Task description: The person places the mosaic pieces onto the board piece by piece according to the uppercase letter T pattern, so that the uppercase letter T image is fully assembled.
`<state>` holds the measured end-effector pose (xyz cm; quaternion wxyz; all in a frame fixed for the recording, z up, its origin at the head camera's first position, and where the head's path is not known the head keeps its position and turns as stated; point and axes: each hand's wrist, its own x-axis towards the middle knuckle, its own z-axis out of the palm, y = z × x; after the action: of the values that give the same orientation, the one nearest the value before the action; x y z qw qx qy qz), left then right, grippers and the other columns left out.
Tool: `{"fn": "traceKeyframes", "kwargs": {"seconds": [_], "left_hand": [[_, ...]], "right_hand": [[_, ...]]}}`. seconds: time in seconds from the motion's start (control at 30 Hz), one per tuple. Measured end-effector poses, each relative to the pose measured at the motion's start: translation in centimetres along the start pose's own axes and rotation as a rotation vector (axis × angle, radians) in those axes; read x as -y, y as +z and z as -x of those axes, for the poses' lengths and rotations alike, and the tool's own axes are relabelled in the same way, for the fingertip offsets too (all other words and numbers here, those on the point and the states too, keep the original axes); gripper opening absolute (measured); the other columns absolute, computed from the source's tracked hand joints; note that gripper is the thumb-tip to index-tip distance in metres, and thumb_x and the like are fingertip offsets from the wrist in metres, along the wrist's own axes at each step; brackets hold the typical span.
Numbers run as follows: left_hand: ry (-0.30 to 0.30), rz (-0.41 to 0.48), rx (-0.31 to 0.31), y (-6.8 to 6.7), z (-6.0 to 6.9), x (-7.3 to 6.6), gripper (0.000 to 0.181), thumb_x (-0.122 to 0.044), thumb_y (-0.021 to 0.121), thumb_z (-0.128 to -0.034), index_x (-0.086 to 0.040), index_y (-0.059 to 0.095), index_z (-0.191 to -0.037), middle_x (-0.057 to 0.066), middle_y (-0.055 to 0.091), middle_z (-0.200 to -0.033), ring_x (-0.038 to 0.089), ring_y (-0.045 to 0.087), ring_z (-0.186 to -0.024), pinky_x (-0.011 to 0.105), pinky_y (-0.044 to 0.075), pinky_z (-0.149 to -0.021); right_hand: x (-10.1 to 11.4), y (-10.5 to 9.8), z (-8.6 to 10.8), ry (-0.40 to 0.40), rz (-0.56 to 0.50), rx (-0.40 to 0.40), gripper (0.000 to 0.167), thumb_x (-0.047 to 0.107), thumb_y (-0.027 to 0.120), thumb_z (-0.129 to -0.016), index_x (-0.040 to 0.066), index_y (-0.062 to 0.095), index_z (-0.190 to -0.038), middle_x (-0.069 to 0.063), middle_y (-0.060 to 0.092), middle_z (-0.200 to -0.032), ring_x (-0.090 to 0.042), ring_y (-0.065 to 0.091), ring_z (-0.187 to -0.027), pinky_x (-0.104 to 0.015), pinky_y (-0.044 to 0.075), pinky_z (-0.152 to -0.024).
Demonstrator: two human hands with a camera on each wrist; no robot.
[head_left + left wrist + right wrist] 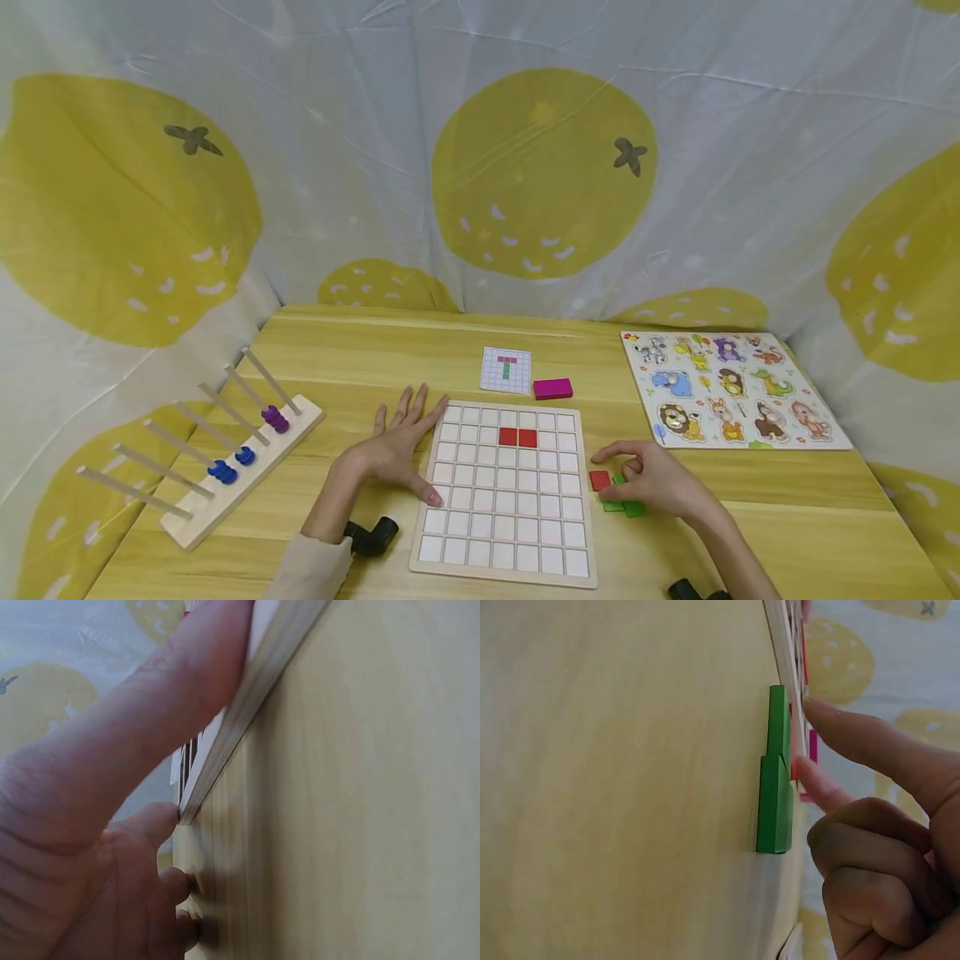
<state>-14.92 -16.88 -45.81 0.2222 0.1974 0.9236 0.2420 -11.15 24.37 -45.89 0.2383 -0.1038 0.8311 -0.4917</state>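
Your right hand (652,481) has thumb and forefinger apart, beside the loose red square tile (599,481); you cannot tell if they touch. This tile lies just right of the grid board (495,504), one edge facing it, without clear long axis. Your left hand (397,450), spread wide, touches the board's left edge.

Two hands (397,450), three red tiles (507,437), one gridded board (504,528), one card (492,380), seven pegs (272,382), eleven puzzle animals (672,384)
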Motion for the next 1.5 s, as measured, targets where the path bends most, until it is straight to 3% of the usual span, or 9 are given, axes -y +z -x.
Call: {"fn": "traceKeyframes", "kwargs": {"seconds": [0.57, 0.87, 1.1, 1.5], "left_hand": [[-0.003, 0.002, 0.003, 0.1, -0.1, 0.1, 0.146, -0.052, 0.097, -0.0591, -0.017, 0.007, -0.168, 0.023, -0.017, -0.171, 0.046, -0.019, -0.158, 0.074, -0.014, -0.121], [0.001, 0.003, -0.001, 0.1, -0.1, 0.2, 0.146, -0.051, 0.098, -0.0589, -0.017, 0.007, -0.168, 0.024, -0.016, -0.171, 0.046, -0.019, -0.158, 0.074, -0.014, -0.122], [0.004, 0.007, 0.004, 0.0, -0.1, 0.1, 0.146, -0.051, 0.098, -0.0591, -0.016, 0.006, -0.168, 0.024, -0.017, -0.171, 0.046, -0.019, -0.158, 0.074, -0.014, -0.121], [0.004, 0.007, -0.001, 0.0, 0.0, 0.0, 0.146, -0.052, 0.097, -0.0591, -0.016, 0.006, -0.168, 0.024, -0.017, -0.171, 0.046, -0.019, -0.158, 0.074, -0.013, -0.121]], "right_hand": [[0.3, 1.3, 0.4, 0.037, 0.018, -0.107, 0.045, 0.012, 0.088, -0.08, -0.001, 0.068, -0.119, 0.008, 0.03, -0.056, -0.004, 0.025, -0.048, -0.016, 0.025, -0.047], [0.7, 1.7, -0.1, 0.103, 0.037, -0.157, 0.037, 0.013, 0.087, -0.081, 0.003, 0.069, -0.112, 0.009, 0.034, -0.054, -0.005, 0.03, -0.047, -0.017, 0.027, -0.045], [0.7, 1.3, -0.8, 0.08, 0.032, -0.166, 0.028, 0.011, 0.083, -0.084, -0.001, 0.071, -0.107, 0.008, 0.035, -0.054, -0.004, 0.031, -0.047, -0.017, 0.027, -0.045], [0.7, 0.2, -2.0, 0.103, 0.081, -0.236, 0.025, 0.01, 0.083, -0.086, 0.002, 0.074, -0.108, 0.006, 0.035, -0.055, -0.007, 0.031, -0.048, -0.019, 0.027, -0.046]]}}
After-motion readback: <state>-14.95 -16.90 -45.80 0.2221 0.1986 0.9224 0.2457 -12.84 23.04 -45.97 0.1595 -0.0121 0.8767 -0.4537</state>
